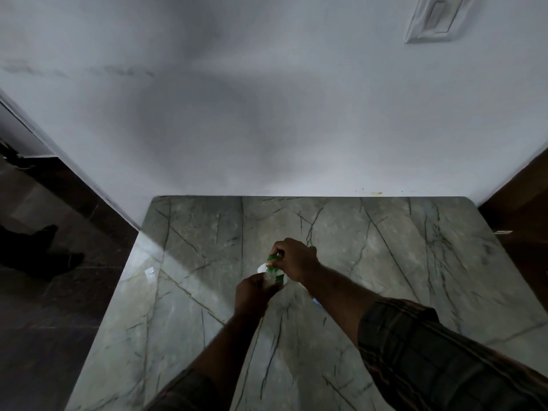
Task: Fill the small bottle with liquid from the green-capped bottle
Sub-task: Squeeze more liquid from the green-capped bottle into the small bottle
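Two hands are seen close together near the middle of the worktop (385, 262), and a bottle (275, 277) is held between them. The bottle is clear, with a green and white label, and its top is tipped away from the person. The left hand (252, 293) is wrapped round the lower part of the bottle, with the fingers curled on it. The right hand (295, 259) is set over the top of the bottle, and the green cap (271, 258) is pinched by its fingers and thumb. The cap is on the bottle. Whether the bottle's bottom rests on the worktop cannot be told, as it is hidden by the left hand.

Just left of the bottle, a small white round thing (262, 267) is partly seen; what it is cannot be told. Right of the bottle, a bit of something blue (316, 302) is mostly hidden under the right arm. A dark checked sleeve (444, 351) is worn on that arm. The worktop is made of grey-green stone with thin dark lines. Behind the bottle, a white wall (267, 114) is seen, with a white switch plate (436, 19) high up to the right. Far left of the bottle, a dark floor (44, 321) is seen.
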The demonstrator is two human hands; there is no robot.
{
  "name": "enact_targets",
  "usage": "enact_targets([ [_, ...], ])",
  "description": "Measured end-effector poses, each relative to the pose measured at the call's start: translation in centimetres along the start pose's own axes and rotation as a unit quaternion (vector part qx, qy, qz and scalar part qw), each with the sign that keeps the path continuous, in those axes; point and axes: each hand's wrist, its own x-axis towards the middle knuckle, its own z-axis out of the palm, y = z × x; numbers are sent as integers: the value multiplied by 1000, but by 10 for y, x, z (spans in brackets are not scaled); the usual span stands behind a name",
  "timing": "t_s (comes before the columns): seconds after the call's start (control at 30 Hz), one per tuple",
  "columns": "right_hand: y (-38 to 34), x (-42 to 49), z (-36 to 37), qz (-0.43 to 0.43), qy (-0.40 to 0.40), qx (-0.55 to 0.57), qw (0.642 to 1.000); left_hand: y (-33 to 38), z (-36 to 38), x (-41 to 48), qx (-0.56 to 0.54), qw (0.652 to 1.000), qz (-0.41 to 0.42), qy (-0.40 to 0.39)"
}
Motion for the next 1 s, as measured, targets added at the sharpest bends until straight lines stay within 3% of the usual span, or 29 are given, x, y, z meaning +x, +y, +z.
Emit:
enact_targets([
  [1.0,-4,-13,1,3,31,-10,999,1,3,-8,22,999,26,19],
])
